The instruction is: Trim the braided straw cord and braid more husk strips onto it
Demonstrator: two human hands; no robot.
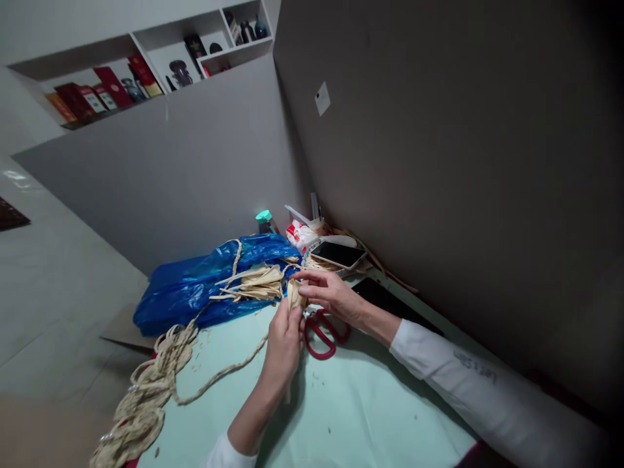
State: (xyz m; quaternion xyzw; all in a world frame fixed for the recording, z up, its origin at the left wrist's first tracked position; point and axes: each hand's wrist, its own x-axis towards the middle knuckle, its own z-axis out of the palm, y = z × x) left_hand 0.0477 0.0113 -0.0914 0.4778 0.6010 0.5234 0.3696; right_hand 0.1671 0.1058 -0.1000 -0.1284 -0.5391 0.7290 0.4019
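My left hand [285,335] is closed around the lower part of a pale, dry corn husk [294,294], holding it upright over the table. From the right, my right hand [336,298] reaches across with its fingers at the upper part of that husk, gripping it near the top. Just left of the hands, a bundle of husk strips [256,284] lies on a blue plastic bag [195,276]. A long braided husk cord [221,372] runs over the table from near my left hand to a coiled heap of braid [160,377]. Red-handled scissors [322,338] lie beneath my right hand, partly covered.
A phone [338,254] rests on a woven basket [314,261] at the back. Near it stand a bottle with a turquoise cap [264,218] and a red-and-white packet [299,235]. A black flat object [390,302] lies along the right wall. The pale green tabletop [351,403] carries small scraps.
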